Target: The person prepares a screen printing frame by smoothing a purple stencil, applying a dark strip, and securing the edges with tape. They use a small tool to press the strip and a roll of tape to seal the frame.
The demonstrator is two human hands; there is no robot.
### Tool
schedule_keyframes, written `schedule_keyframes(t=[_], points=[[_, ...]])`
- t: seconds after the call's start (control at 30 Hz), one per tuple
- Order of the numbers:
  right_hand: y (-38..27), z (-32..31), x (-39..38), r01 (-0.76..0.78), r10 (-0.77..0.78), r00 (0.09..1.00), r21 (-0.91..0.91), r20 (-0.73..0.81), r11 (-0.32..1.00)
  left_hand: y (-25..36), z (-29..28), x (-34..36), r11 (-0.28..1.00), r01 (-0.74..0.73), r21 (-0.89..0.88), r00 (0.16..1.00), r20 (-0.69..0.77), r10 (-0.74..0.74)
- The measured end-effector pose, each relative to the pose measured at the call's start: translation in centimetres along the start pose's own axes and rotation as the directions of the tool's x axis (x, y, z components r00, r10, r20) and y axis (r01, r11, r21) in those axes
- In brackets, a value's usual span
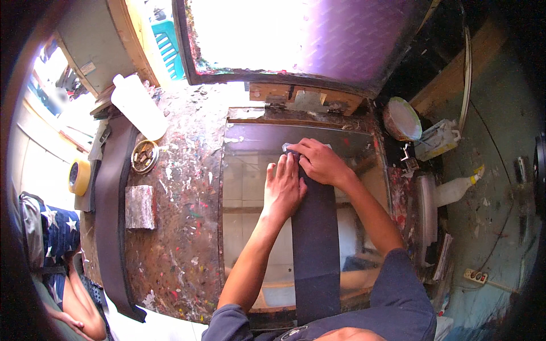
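Observation:
A long dark strip of sheet material lies lengthwise over a glass plate set in the worktable, its near end at my body. My left hand rests by the strip's far left edge, fingers stretched out and fingertips touching it. Across the strip's far end lies my right hand, its fingers bent and pressed together on that edge. A small clear or whitish piece peeks out beside the right fingertips; what it is I cannot tell. The right fingers partly hide the strip's end.
On the left are a stack of dark strips, a yellow tape roll, a block, a round tin and a white jug. A framed screen tilts up behind. Right stand a bowl and bottle. Another person sits left.

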State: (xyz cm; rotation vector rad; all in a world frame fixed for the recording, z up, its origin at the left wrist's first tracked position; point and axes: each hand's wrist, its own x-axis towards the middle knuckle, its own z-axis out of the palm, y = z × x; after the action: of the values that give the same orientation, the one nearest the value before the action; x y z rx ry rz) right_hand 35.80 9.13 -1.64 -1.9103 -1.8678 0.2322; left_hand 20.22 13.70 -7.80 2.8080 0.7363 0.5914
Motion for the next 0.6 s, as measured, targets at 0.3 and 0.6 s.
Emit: schedule_keyframes(t=[0.3, 0.6], points=[[-0.85, 0.62, 0.39, 0.001, 0.002, 0.999, -0.096, 0.036, 0.995, 0.09, -0.4, -0.11, 1.0, 0.015, 0.014, 0.997, 0.077, -0.016], [-0.68, 0.09, 0.29, -0.143, 0.139, 0.988, -0.071, -0.062, 0.987, 0.14, -0.11, -0.09, 1.0, 0.008, 0.027, 1.0, 0.02, -0.008]])
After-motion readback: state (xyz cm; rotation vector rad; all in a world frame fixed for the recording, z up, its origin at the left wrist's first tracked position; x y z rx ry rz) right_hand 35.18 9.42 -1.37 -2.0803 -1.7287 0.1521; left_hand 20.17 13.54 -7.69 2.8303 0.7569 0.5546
